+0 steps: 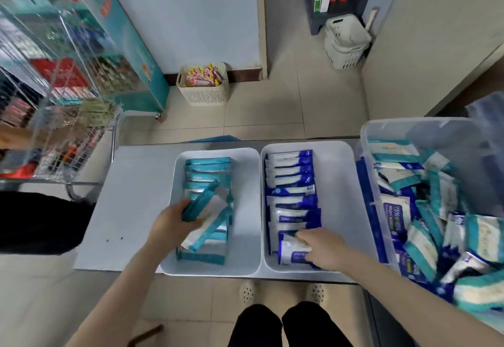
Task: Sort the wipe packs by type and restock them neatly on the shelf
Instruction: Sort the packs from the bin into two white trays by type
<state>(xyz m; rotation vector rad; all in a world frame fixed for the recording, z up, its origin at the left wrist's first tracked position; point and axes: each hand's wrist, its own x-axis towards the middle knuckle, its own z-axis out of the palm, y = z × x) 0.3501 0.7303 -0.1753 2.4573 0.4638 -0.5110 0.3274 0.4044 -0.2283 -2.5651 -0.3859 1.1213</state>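
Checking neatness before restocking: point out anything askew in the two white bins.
In the left white bin, several teal wipe packs lie tilted across the row under the left hand. The blue wipe packs sit in an orderly row.

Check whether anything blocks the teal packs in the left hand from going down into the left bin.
Nothing foreign blocks them. The left hand holds the teal packs right over the left white bin. Only the teal packs already in the bin lie beneath, some leaning crooked near the front.
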